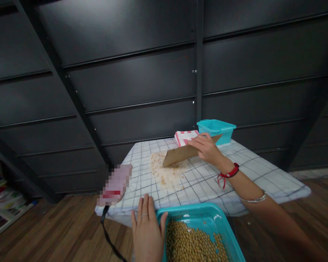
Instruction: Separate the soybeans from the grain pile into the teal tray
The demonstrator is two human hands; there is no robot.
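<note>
My right hand (206,147) grips a bent piece of brown cardboard (180,154) by its upper edge. The cardboard's lower left end rests in a patch of pale, crumbly powder (165,174) with yellowish bits, spread over the checked tablecloth (142,178). My left hand (149,227) lies with fingers stretched out at the near edge of the table, its thumb by the left rim of a turquoise tub (188,209). Round tan soybeans (194,242) fill the lower part of that tub, whose near end is cut off by the view.
Behind my right hand stand a second turquoise tub (217,125) and a folded pink-and-white cloth (184,136). A pixelated pinkish item (116,183) with a black strap (108,233) hangs over the table's left edge. A dark panelled wall (142,80) rises behind the table.
</note>
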